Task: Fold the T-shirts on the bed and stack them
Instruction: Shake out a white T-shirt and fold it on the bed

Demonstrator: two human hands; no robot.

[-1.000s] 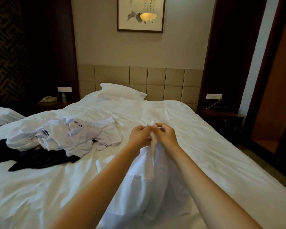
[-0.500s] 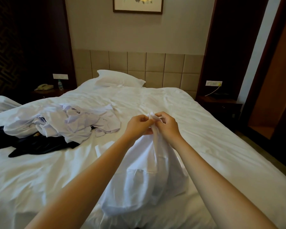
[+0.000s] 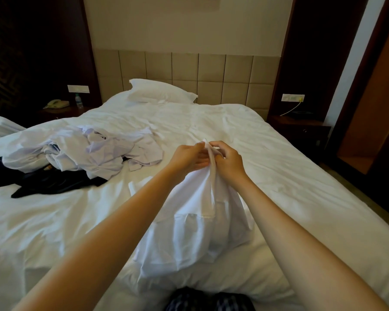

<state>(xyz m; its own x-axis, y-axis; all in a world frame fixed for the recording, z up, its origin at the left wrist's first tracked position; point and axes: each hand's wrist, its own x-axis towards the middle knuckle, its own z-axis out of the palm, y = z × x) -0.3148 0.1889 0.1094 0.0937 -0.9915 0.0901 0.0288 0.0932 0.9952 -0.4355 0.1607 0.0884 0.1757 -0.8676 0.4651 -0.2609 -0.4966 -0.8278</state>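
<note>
1. No words or labels could be read on anything.
2. The shirt (image 3: 195, 223) was white and soft, all bunched up and wrinkled, with a seam or hem line across its middle.
3. It hung down from both hands and its bottom part rested on the bed (image 3: 279, 176), close to the person.
4. The left hand (image 3: 189, 159) pinched the top edge of the shirt with its fingers pressed together.
5. The right hand (image 3: 228, 161) pinched the same top edge, just beside the left hand, almost touching it.
6. A thin strip of the shirt stood up between the two hands, and the rest of the shirt fell below them.
7. Both arms were bare and reached out over the bed.
8. A pile (image 3: 83, 151) of more white shirts lay messy on the left side of the bed, well apart from the hands.
9. Some dark clothes (image 3: 54, 182) lay under and beside that pile.
10. A white pillow (image 3: 160, 92) lay at the far end of the bed, by the headboard (image 3: 211, 72).
11. A phone (image 3: 56, 103) and a small bottle (image 3: 78, 101) stood on the left night table.
</note>
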